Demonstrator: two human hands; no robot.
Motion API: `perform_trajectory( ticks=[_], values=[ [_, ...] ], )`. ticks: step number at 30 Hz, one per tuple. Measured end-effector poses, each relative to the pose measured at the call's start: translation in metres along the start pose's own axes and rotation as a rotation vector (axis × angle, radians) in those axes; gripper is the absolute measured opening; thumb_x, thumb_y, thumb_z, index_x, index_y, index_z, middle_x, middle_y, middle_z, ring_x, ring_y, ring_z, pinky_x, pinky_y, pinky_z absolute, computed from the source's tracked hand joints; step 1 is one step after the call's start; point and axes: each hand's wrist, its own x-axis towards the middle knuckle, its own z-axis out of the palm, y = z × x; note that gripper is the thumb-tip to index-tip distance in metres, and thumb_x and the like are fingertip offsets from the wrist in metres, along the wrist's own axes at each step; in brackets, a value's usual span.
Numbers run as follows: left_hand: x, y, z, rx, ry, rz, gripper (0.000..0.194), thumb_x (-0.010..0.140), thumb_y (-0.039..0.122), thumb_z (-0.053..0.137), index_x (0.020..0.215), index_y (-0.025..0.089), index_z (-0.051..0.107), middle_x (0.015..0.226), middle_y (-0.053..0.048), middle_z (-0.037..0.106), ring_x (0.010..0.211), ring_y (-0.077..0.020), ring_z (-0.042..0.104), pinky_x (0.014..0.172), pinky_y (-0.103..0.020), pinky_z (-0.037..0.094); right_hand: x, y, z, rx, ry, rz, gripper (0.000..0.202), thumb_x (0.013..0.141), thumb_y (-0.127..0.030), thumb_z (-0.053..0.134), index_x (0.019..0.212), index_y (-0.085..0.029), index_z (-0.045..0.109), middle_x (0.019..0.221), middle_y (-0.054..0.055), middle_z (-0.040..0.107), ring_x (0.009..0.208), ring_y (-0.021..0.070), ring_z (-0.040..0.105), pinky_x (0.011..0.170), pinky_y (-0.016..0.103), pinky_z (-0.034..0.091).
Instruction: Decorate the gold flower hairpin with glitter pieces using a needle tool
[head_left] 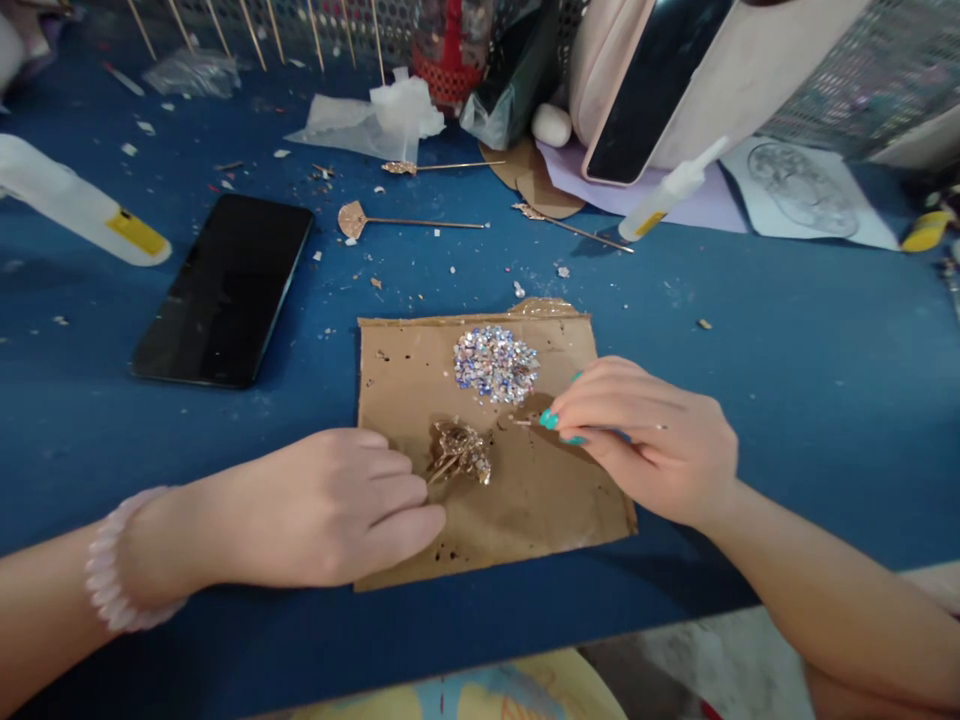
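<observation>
My left hand [360, 510] is closed round the thin stem of a gold filigree hairpin ornament [463, 452], and its fingertips are hidden from me. The ornament's head lies just above a piece of brown cardboard [525, 510]. Pinched in my right hand [645, 430] is a thin stick [525, 423], its pale tip pointing left. That tip hovers near the lower edge of a heap of small shiny rhinestones [495, 365], some clear and some bluish, on the cardboard. Whether the tip carries a stone is too small to tell.
A black phone [229, 290] lies at the left near a white glue bottle [82, 200]. Behind the cardboard are gold hairpins [420, 222], a second glue bottle [667, 200] and crumpled plastic [375, 120]. Another phone [652, 90] leans at the back.
</observation>
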Motion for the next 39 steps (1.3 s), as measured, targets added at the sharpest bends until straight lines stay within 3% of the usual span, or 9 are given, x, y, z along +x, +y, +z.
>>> perform_trajectory(
  ticks=[9,22,39],
  values=[
    [0.0010,-0.0001,-0.0012,-0.007,0.010,0.003,0.022,0.100,0.009,0.045,0.089,0.017,0.062,0.065,0.000,0.052,0.057,-0.0173,0.043,0.054,-0.035,0.028,-0.0010,-0.0061,0.0012,-0.036,-0.096,-0.037,0.012,0.101,-0.015,0.059,0.096,-0.023,0.067,0.082,0.001,0.079,0.072,0.0145,0.072,0.077,0.033,0.058],
    [-0.0001,0.0003,-0.0001,-0.006,0.002,0.001,0.022,0.102,0.009,0.043,0.090,0.017,0.061,0.066,0.000,0.052,0.059,-0.0175,0.042,0.056,-0.036,0.027,-0.0020,-0.0016,0.0037,-0.011,-0.040,-0.050,0.007,0.097,-0.013,0.064,0.097,-0.019,0.068,0.082,0.005,0.078,0.073,0.0160,0.073,0.074,0.034,0.061],
    [-0.0018,0.0007,0.0001,0.002,-0.002,0.001,0.025,0.104,0.011,0.040,0.092,0.017,0.061,0.067,0.001,0.052,0.059,-0.0177,0.043,0.056,-0.036,0.028,-0.0041,-0.0034,0.0052,0.021,-0.067,-0.034,0.006,0.100,-0.014,0.062,0.097,-0.019,0.066,0.082,0.003,0.077,0.075,0.0154,0.071,0.077,0.034,0.060]
  ],
)
